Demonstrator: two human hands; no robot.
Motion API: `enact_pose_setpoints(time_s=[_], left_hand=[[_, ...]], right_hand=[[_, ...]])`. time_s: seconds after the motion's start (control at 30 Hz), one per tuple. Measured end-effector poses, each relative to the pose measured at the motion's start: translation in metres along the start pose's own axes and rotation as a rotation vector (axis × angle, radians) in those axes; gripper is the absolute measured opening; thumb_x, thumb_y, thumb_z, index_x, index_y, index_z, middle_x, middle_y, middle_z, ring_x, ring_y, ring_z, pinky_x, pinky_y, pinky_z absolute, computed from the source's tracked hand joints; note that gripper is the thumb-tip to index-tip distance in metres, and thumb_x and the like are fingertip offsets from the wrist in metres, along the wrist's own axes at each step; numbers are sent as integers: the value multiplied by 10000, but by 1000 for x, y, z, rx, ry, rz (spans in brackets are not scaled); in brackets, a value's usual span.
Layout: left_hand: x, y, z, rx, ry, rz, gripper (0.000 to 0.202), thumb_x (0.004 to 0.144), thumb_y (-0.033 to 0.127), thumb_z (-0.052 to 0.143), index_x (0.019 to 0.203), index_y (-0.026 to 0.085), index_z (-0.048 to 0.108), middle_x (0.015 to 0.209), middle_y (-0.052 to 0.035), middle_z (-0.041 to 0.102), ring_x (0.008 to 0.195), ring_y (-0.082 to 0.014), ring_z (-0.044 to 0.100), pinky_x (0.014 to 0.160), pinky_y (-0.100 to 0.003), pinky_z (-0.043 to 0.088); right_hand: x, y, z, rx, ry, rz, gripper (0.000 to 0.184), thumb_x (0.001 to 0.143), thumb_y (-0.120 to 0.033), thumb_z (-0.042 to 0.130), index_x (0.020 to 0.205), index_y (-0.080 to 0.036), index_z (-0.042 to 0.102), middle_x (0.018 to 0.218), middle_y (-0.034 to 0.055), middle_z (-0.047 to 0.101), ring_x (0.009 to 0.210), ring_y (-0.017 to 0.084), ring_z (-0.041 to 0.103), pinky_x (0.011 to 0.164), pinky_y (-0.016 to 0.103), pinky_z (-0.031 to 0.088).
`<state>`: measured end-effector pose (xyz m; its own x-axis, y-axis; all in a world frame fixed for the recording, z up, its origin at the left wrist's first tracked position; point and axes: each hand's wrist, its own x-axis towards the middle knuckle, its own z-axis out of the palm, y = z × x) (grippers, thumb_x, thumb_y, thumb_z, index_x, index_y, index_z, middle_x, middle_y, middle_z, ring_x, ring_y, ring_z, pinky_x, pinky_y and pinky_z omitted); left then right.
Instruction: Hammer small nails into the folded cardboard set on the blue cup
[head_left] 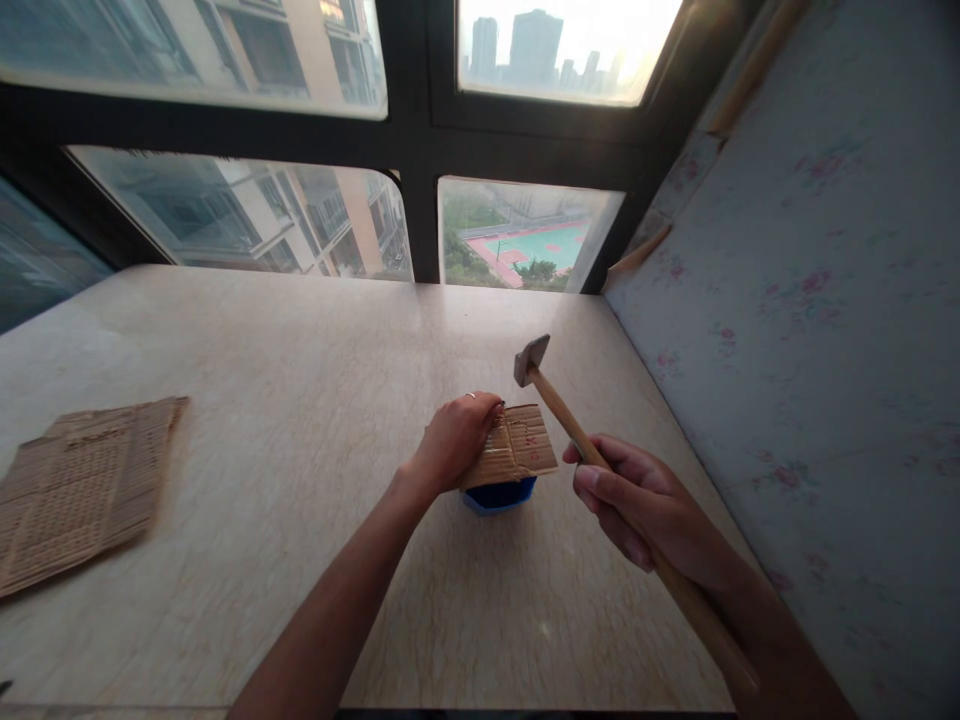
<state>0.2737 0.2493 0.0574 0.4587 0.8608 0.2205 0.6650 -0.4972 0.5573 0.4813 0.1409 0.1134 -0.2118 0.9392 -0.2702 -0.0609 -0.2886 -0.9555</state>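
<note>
My right hand (626, 495) is wrapped round the wooden handle of a hammer (559, 405). The hammer's metal head is raised, up and to the right of a small piece of corrugated cardboard (529, 445). Over the left part of this cardboard lies my left hand (461, 435), its fingers closed on the far edge; a ring shows on one finger. Something small and dark is at its fingertips, too small to make out. Beneath the cardboard sits a blue container (499, 497), mostly covered, with its near rim and side in view.
A larger sheet of corrugated cardboard (90, 480) lies at the left on the marble-patterned sill (300, 400). Dark-framed windows (420, 150) rise behind. A flower-patterned wall (810, 330) bounds the right side, with peeling edges near the window.
</note>
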Motion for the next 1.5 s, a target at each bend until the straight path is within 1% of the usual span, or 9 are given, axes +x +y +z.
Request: enact_pose_setpoints(time_s=[0.13,0.3,0.53,0.73,0.87,1.07,1.2,1.3,1.5], left_hand=[[-1,0,-1,-18,-8,25,261,986,246,437,907,167,673,896,-73,715,816,-205,654,737,-306,464],[-2,-2,-2,-80,13,46,254,977,247,448,900,179,680,888,-57,713,804,-187,647,740,-296,464],[-4,-7,2,-146,41,18,245,950,241,487,822,177,686,833,-48,713,748,-177,633,692,-288,462],[-3,-11,5,-224,56,11,227,938,280,517,900,203,728,909,-44,747,808,-180,662,734,-293,487],[-2,-12,5,-253,48,29,230,929,272,528,866,198,736,877,-41,737,806,-176,653,757,-297,498],[-2,-13,6,-302,64,23,227,916,260,537,893,211,757,925,-47,747,842,-173,658,779,-299,508],[-2,-13,5,-281,37,18,233,914,256,537,882,210,763,881,-47,747,811,-175,653,764,-302,509],[-1,-12,5,-277,42,24,235,916,262,542,847,208,761,870,-45,748,800,-173,653,770,-305,511],[-1,-14,7,-289,63,29,209,912,248,560,915,215,766,938,-42,761,847,-179,677,793,-303,516]], right_hand=[[0,-2,0,24,-18,28,303,865,-429,657,1018,-178,587,671,-72,535,261,-12,350,250,109,204],[-2,-6,1,70,-24,61,308,850,-431,664,1005,-180,577,655,-73,534,256,-13,333,253,109,192],[3,6,0,73,-92,142,285,865,-433,648,974,-179,576,636,-80,529,251,-7,336,243,104,225],[3,9,1,116,-68,88,309,856,-462,648,984,-199,546,609,-95,498,251,-4,296,244,116,228],[2,10,-1,34,-82,139,295,875,-450,630,998,-193,552,612,-95,498,255,-3,310,245,114,221],[-3,12,1,11,-40,97,343,871,-484,623,1033,-193,539,578,-109,455,255,-4,277,259,119,203],[-1,16,2,-41,-62,144,344,875,-492,609,1015,-183,551,557,-105,451,254,9,292,250,123,200],[-2,15,3,1,-55,122,352,862,-493,626,1017,-186,549,543,-112,439,252,4,264,248,121,203],[-5,9,5,151,-10,62,344,835,-460,671,1005,-197,529,562,-112,453,249,-5,249,243,117,221]])
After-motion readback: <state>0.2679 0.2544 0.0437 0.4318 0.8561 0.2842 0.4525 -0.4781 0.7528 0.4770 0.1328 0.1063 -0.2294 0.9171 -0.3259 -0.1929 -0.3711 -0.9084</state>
